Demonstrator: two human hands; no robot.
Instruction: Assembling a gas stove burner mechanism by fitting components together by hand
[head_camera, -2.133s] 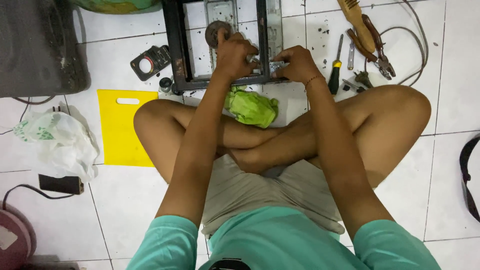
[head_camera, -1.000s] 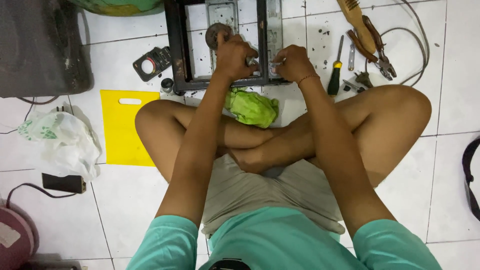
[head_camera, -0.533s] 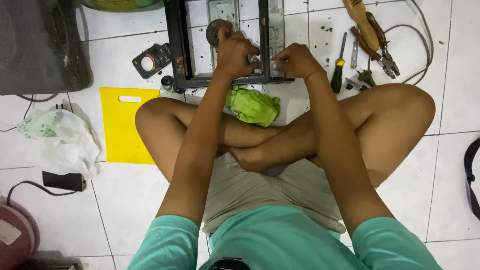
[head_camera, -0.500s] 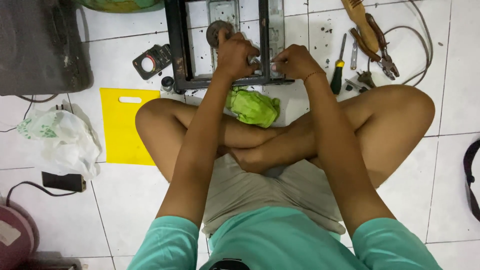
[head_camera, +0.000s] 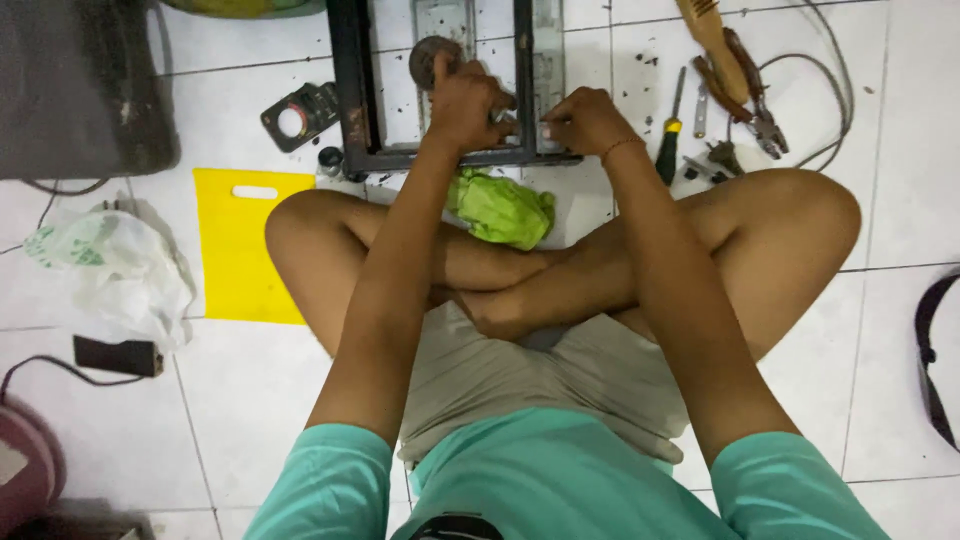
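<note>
From the head camera, looking down, a person sits cross-legged on a white tiled floor in a teal shirt and grey shorts, both arms stretched forward to a black metal frame that lies on the tiles just beyond the knees.

The left hand rests on the near bar of the frame, fingers curled into a closed grip around something small there; what it holds is hidden by the knuckles. Its raised thumb touches a round, rusty brown disc inside the frame. The right hand sits just beside it on the same bar, fingers bent and pinched together at the tips against the metal. Whether that grip holds a part or only presses on the bar cannot be told.

A crumpled green cloth lies on the floor between the frame and the crossed shins, touching the near edge of the frame. To the right of the right hand lies a screwdriver with a black and yellow-green handle, and beyond it pliers with red-brown handles, a wooden-handled tool and a loop of grey cable.

On the left, a flat yellow board with a slot handle lies beside the left knee, a white plastic bag farther left, and a small black block with a cord below it. A black plate with a round hole lies just left of the frame.
</note>
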